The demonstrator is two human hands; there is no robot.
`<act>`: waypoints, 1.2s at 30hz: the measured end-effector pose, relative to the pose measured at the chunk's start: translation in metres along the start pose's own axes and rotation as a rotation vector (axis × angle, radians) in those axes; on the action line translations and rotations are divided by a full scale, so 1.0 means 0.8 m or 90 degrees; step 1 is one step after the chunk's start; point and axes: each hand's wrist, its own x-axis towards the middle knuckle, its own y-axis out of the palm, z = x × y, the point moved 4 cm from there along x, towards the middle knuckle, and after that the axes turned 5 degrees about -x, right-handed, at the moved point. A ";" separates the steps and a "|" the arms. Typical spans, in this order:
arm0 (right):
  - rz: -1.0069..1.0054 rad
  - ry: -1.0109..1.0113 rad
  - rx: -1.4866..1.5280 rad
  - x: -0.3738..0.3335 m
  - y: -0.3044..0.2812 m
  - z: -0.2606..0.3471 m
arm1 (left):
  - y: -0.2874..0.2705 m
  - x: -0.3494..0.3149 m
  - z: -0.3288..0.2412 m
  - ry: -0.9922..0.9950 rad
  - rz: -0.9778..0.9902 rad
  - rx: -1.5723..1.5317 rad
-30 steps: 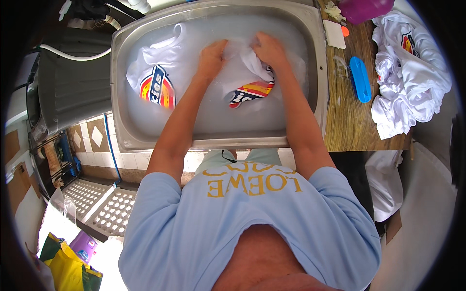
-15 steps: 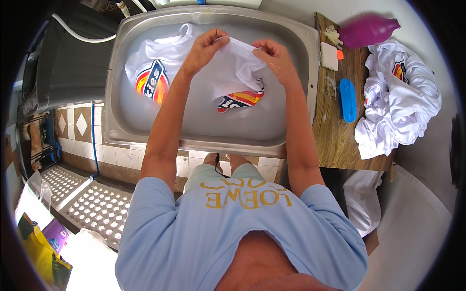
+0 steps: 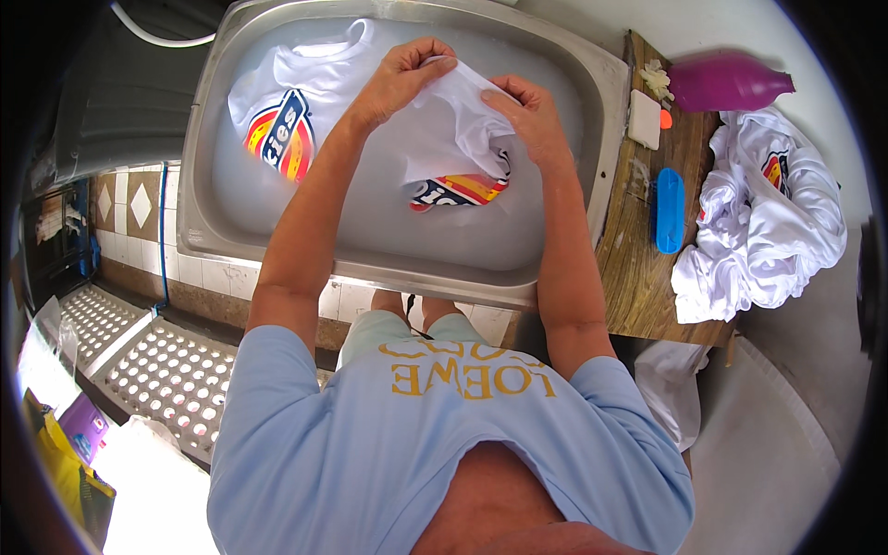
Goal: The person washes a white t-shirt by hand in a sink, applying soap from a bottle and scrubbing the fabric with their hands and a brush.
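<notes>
My left hand (image 3: 407, 79) and my right hand (image 3: 532, 116) each pinch the upper edge of a wet white T-shirt (image 3: 453, 120), stretching it between them. Its lower part, with a red, yellow and dark blue print, hangs into cloudy water in a steel sink (image 3: 416, 264). To the left, another white shirt part (image 3: 319, 69) with a neckline and a like print lies in the water. Whether the two parts join behind my left forearm I cannot tell.
Right of the sink, a wooden board (image 3: 638, 287) bears a blue brush (image 3: 669, 211), a pale soap bar (image 3: 644, 120), a purple bottle-like container (image 3: 731, 81) and a heap of white shirts (image 3: 768, 222). A perforated grey platform (image 3: 171, 375) is at lower left.
The whole view has shifted and tilted slightly. Both hands keep their pinch on the shirt's edge and sit a little farther right over the sink.
</notes>
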 end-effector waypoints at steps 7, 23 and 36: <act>-0.005 -0.044 0.000 0.003 -0.002 -0.002 | 0.005 -0.004 -0.008 -0.028 0.035 0.059; -0.163 -0.203 -0.455 -0.001 0.003 -0.007 | 0.013 0.001 0.028 0.165 0.020 0.264; -0.036 -0.005 -0.079 0.005 -0.015 -0.026 | 0.000 0.007 0.035 0.152 0.032 0.153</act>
